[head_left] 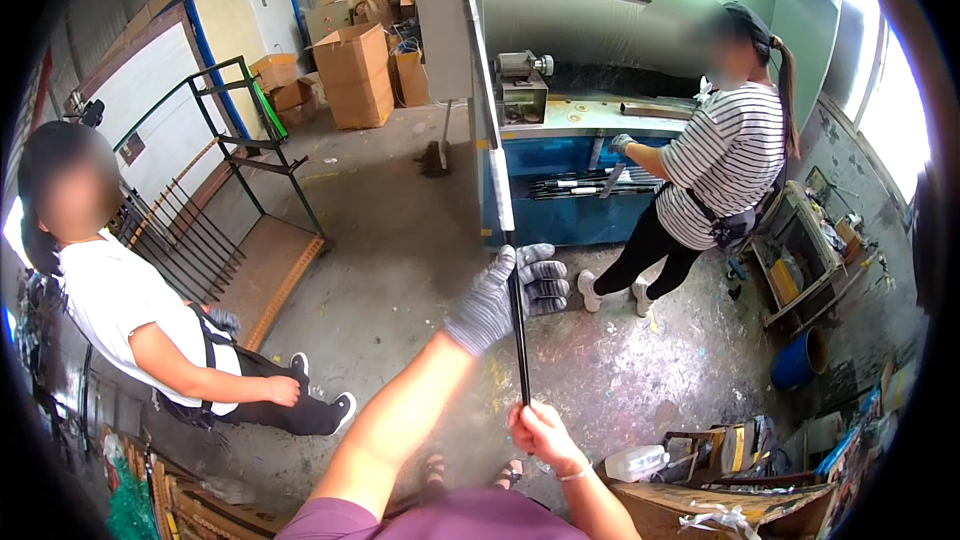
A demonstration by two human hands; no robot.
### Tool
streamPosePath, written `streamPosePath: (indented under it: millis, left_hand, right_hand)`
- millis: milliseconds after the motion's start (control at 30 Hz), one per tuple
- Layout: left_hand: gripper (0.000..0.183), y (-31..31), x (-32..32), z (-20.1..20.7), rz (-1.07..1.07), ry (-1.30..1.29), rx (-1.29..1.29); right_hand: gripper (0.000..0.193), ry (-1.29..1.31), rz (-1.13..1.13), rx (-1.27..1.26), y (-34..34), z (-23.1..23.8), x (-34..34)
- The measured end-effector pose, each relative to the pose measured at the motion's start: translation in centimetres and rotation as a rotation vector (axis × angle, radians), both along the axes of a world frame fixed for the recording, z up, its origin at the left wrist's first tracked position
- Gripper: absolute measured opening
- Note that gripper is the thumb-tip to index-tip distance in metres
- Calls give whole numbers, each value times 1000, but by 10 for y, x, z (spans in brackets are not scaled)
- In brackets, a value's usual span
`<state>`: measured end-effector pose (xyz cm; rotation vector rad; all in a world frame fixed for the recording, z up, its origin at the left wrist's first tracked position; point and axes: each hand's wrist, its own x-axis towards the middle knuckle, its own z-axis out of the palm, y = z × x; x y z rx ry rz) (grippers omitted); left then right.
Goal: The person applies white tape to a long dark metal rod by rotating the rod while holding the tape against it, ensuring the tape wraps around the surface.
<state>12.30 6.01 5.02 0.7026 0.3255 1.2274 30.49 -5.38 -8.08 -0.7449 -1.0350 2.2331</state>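
Note:
A long slim rod (518, 325), black along its lower part and white to silver above, slants up in front of me to the top of the view. My left hand (505, 292), in a grey striped glove, holds it at mid-length, thumb on one side and fingers loosely curled on the other. The bare right hand (540, 432) is closed around its lower end, which the fingers partly hide. A white pale sleeve-like section (501, 190) of the rod begins just above my left hand.
At right, a person in a striped shirt (735, 155) works at a bench (590, 120) with a motor (525, 65). Another person in white (150, 320) stands at left beside a metal rack (270, 165). Cardboard boxes (355, 80), a blue bin (800, 360) and a plastic jug (636, 463) are around.

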Motion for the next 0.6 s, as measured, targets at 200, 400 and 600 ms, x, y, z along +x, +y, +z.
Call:
streamPosePath:
  millis: [200,400,600]
  left_hand:
    - [35,-27,-1,3,-180,-143,117]
    - [28,-75,-35,18,2,299,39]
    - [14,-96,-41,13,166,459,-33]
  right_hand:
    - [51,-78,142,348,-25,-1,-9]
    - [29,-426,-542,1027,46,137,-37]
    - [9,-598,-551,1225,46,178,-72]
